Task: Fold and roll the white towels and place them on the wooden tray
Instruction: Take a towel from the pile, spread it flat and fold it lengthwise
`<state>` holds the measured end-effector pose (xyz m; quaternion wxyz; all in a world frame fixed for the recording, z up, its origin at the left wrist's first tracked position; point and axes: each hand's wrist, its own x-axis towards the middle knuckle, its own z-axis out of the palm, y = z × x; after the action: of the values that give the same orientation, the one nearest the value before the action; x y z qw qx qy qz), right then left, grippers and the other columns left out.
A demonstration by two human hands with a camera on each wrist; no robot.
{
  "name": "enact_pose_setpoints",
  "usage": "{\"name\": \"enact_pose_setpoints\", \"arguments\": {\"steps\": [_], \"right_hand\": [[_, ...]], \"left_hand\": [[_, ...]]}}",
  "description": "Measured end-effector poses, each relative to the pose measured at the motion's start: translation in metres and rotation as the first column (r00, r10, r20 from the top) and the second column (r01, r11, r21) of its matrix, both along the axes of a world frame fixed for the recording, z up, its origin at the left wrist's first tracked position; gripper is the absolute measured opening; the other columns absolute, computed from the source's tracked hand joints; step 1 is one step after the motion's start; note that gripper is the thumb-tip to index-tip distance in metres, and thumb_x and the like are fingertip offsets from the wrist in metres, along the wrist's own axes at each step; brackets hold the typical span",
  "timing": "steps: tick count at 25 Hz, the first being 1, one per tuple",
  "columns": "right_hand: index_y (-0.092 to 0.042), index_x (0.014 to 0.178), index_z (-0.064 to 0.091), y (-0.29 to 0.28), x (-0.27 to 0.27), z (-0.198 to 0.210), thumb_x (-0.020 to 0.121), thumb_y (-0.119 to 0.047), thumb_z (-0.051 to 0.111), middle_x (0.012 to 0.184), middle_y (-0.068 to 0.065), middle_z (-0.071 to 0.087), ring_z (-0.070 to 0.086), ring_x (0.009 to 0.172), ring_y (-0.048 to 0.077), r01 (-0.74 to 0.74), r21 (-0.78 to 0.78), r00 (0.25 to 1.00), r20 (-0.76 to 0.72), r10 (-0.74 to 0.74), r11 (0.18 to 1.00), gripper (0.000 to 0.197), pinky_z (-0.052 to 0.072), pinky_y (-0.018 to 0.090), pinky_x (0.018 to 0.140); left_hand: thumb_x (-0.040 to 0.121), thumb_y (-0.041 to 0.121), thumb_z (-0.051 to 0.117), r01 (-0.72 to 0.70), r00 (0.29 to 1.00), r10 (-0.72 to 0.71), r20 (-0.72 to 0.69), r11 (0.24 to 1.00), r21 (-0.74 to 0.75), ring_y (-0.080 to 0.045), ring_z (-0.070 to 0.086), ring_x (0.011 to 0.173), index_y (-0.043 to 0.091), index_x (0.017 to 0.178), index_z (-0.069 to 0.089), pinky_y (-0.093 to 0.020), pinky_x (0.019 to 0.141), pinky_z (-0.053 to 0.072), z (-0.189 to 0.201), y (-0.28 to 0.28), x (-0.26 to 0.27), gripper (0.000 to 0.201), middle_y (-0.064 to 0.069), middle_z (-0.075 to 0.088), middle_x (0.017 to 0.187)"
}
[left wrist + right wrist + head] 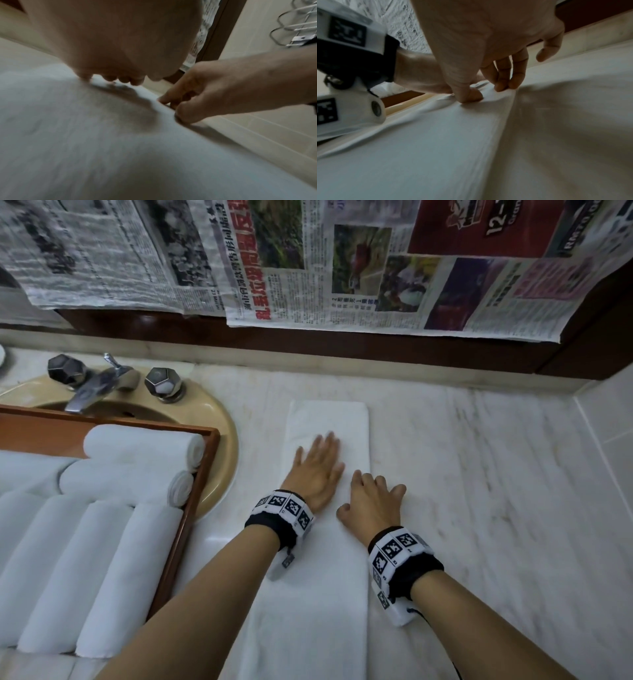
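- Across the frame's centre, a long folded white towel (325, 542) lies on the pale marble worktop (479, 474).
- Left hand (317, 470) presses it, grip spread flat.
- Right hand (371, 501) pinches its right edge.

Both forearms are bare, with no sleeves in the head view. Each wrist wears a black fabric band (416, 571) topped by a curved row of white blocks (286, 508) printed with square black-and-white coded markers. In the lower centre of the frame, a small grey tag hangs under the left hand's (317, 470) band. Below the right hand (371, 503), a white housing sticks out at the side — a thin black cable trails from it. In the right wrist view, at the left edge, the left band's white casing (351, 108) shows a round lens — plus a dark screw above it.
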<state>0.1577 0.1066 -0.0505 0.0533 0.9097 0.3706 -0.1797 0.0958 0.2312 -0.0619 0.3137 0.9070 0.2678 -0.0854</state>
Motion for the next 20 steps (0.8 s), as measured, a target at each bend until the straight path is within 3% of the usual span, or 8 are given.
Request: {"name": "enact_pose_setpoints", "arguments": {"steps": [1,2,4,5,7,9,12,20], "right_hand": [[-0.01,0.137,0.037,0.001,0.001,0.001,0.087,-0.035,0.046,0.128,0.001,0.05,0.043,0.116,0.024,0.002,-0.006,1.0,0.014,-0.002,1.0,0.056,0.029,0.048,0.09],[-0.011,0.135,0.038,0.001,0.0,0.002,0.086,-0.034,0.046,0.127,0.001,0.05,0.043,0.115,0.024,0.007,-0.014,1.0,0.018,-0.006,1.0,0.055,0.029,0.048,0.09],[-0.01,0.133,0.04,0.0,-0.001,0.0,0.086,-0.034,0.043,0.124,0.001,0.049,0.043,0.112,0.024,0.028,-0.004,0.999,0.04,-0.028,1.0,0.052,0.03,0.048,0.089],[-0.009,0.131,0.042,0.0,-0.002,0.0,0.087,-0.035,0.042,0.124,0.002,0.048,0.043,0.11,0.024,0.047,0.006,0.997,0.057,-0.047,0.999,0.051,0.03,0.047,0.088],[-0.008,0.136,0.042,-0.002,0.0,-0.002,0.09,-0.036,0.039,0.136,0.005,0.042,0.039,0.121,0.026,0.059,0.012,0.995,0.084,-0.059,0.998,0.054,0.03,0.052,0.092],[-0.008,0.15,0.024,-0.002,0.008,-0.005,0.097,-0.038,0.032,0.159,0.003,0.014,0.015,0.144,0.027,0.066,-0.02,0.997,0.037,-0.065,0.998,0.061,0.015,0.066,0.104],[-0.013,0.154,0.0,0.0,0.024,-0.007,0.102,-0.04,0.021,0.161,-0.004,-0.017,-0.015,0.148,0.024,0.059,-0.054,0.997,-0.045,-0.062,0.997,0.063,-0.007,0.073,0.107],[-0.022,0.153,-0.013,0.039,0.096,-0.013,0.102,-0.045,0.018,0.157,-0.011,-0.028,-0.024,0.145,0.02,0.026,-0.092,0.987,-0.156,-0.04,0.995,0.064,-0.016,0.068,0.107]], "left_hand": [[0.105,0.041,0.012,0.037,0.999,-0.037,-0.015,0.999,-0.027,-0.015,-0.016,0.148,0.018,0.154,-0.009,-0.043,0.119,-0.01,-0.005,0.002,0.001,0.059,0.005,-0.02,0.159],[0.104,0.041,0.013,-0.099,0.995,0.097,-0.034,0.994,-0.044,-0.015,-0.016,0.148,0.018,0.154,-0.011,-0.044,0.119,-0.012,-0.01,0.007,0.0,0.059,0.005,-0.021,0.159],[0.104,0.038,0.015,-0.439,0.887,0.434,-0.154,0.899,0.007,-0.019,-0.018,0.147,0.013,0.154,-0.011,-0.047,0.119,-0.011,-0.005,0.021,-0.002,0.061,-0.001,-0.022,0.159],[0.105,0.036,0.016,-0.428,0.885,0.43,-0.178,0.902,0.054,-0.021,-0.017,0.148,0.011,0.154,-0.01,-0.047,0.119,-0.01,-0.001,0.024,-0.005,0.061,-0.003,-0.021,0.16],[0.106,0.03,0.019,-0.121,0.985,0.129,-0.111,0.99,0.073,-0.021,-0.01,0.149,0.012,0.155,-0.004,-0.043,0.119,-0.005,0.005,0.018,-0.009,0.058,-0.004,-0.013,0.162],[0.106,0.026,0.022,0.136,0.985,-0.13,-0.111,0.989,0.05,-0.016,-0.007,0.149,0.015,0.156,-0.001,-0.039,0.119,-0.004,0.007,0.009,-0.013,0.056,0.0,-0.009,0.163],[0.105,0.028,0.023,0.17,0.97,-0.15,-0.19,0.981,0.095,-0.011,-0.015,0.148,0.019,0.155,-0.01,-0.042,0.118,-0.009,-0.006,0.009,-0.015,0.06,0.007,-0.02,0.16],[0.104,0.04,0.017,0.237,0.94,-0.178,-0.289,0.955,0.181,-0.009,-0.02,0.146,0.025,0.152,-0.018,-0.05,0.115,-0.012,-0.016,0.064,0.052,0.061,0.011,-0.026,0.157]]}}
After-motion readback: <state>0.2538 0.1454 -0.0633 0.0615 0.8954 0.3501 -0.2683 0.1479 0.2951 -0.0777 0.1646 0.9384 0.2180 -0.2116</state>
